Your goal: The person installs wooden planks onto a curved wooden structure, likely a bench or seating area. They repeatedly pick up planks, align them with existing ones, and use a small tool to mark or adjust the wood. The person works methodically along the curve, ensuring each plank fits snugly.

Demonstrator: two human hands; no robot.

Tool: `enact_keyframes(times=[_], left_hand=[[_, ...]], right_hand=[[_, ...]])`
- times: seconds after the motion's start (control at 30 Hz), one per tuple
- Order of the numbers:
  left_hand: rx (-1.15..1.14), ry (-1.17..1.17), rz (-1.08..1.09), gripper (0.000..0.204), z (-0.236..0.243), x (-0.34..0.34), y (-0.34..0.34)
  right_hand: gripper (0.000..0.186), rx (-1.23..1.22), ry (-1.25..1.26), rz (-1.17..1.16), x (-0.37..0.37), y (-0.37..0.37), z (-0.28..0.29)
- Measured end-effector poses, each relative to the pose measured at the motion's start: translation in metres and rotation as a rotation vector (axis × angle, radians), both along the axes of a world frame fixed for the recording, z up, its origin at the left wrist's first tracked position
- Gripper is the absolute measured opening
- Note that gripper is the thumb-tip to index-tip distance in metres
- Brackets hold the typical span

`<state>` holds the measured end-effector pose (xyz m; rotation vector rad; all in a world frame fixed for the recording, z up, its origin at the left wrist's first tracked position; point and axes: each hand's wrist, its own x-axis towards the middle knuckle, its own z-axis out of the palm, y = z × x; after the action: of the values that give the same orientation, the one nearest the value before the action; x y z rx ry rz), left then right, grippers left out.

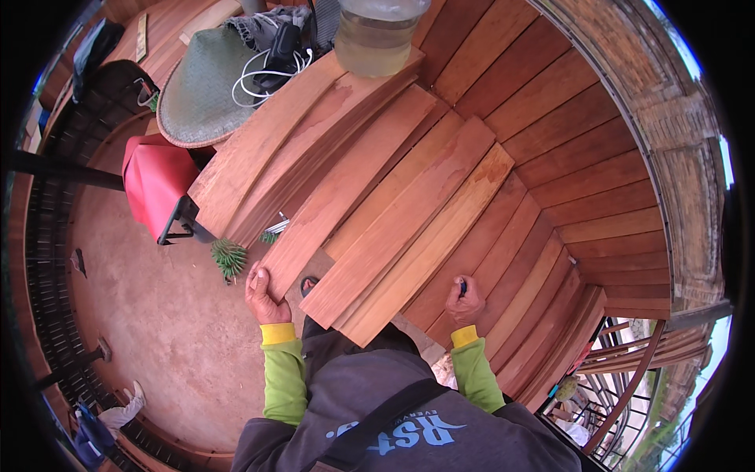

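My left hand [266, 293] is closed on the near end of a pale reddish plank [346, 177], which slopes up to the upper middle. Beside it, two more loose planks, one pinker [397, 220] and one more yellow [431, 252], lie diagonally across the slatted wooden bench [502, 283]. My right hand [464, 303] is closed around a small dark object [462, 286] that I cannot make out, just right of those planks, over the bench slats. A stack of boards [275, 145] sits to the upper left of the held plank.
A conical hat [189, 94], black device with white cable [279, 51] and jar of pale liquid [371, 35] are at the top. A red covered item [153, 181] and spiky plant [228, 256] are left. A person's leg [126, 409] shows lower left. Slatted backrest [582, 149] curves right.
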<state>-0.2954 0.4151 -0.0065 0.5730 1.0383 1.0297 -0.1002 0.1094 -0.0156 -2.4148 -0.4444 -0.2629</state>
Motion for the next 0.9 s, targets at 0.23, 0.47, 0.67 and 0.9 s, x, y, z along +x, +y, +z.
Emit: enact_keyframes(times=[0.23, 0.47, 0.67, 0.9], left_hand=[[0.003, -0.006, -0.004, 0.037, 0.005, 0.009, 0.011], [0.05, 0.003, -0.013, 0.03, -0.001, 0.024, 0.024], [0.042, 0.071, -0.031, 0.028, 0.009, 0.027, 0.022], [0.029, 0.121, -0.212, 0.033, 0.009, -0.013, 0.016]], right_hand=[[0.006, -0.04, 0.022, -0.01, 0.0, -0.001, -0.002], [0.007, -0.045, 0.023, -0.007, 0.001, -0.002, -0.005], [0.007, -0.015, -0.01, 0.022, 0.001, 0.003, 0.002], [0.007, -0.048, 0.023, -0.022, -0.001, 0.0, -0.004]])
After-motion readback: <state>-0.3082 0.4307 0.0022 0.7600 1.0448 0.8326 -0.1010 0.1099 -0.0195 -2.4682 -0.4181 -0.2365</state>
